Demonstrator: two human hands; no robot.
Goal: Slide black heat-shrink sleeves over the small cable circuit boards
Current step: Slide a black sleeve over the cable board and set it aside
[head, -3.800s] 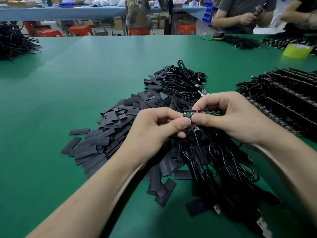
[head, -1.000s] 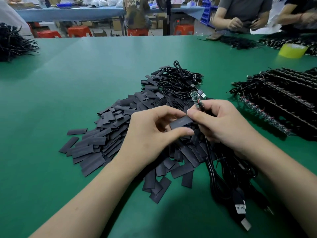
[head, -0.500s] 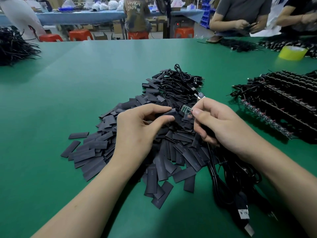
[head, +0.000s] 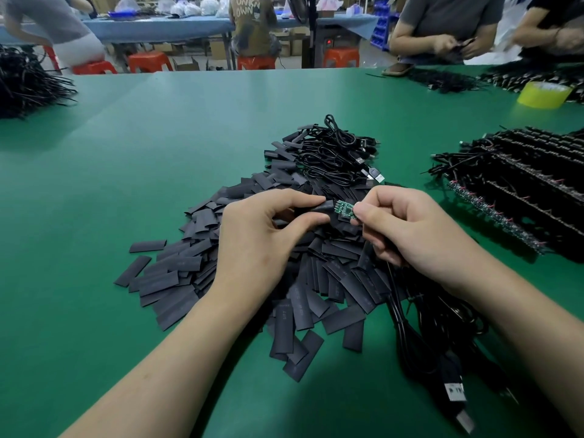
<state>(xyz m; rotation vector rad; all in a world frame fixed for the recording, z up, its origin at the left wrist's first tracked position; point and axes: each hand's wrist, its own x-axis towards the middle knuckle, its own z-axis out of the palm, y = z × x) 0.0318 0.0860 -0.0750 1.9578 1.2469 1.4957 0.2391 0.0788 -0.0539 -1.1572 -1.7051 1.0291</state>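
My left hand (head: 265,235) pinches a black heat-shrink sleeve (head: 322,206) between thumb and forefinger. Its open end meets the left tip of a small green circuit board (head: 344,207). My right hand (head: 407,229) pinches the board's right end, and the board's black cable (head: 398,311) trails down from that fist toward a USB plug (head: 453,390). Below both hands lies a wide heap of flat black sleeves (head: 196,270) on the green table (head: 126,153).
Coiled black USB cables (head: 335,153) lie behind the heap, and more cables (head: 448,327) lie at the lower right. Rows of boards with cables (head: 521,191) fill the right side. A yellow tape roll (head: 543,94) and a black wire bundle (head: 25,83) sit far back. People work across the table.
The camera view shifted slightly. My left hand brought the sleeve up to the board's tip, and my right hand turned the board level and toward the left.
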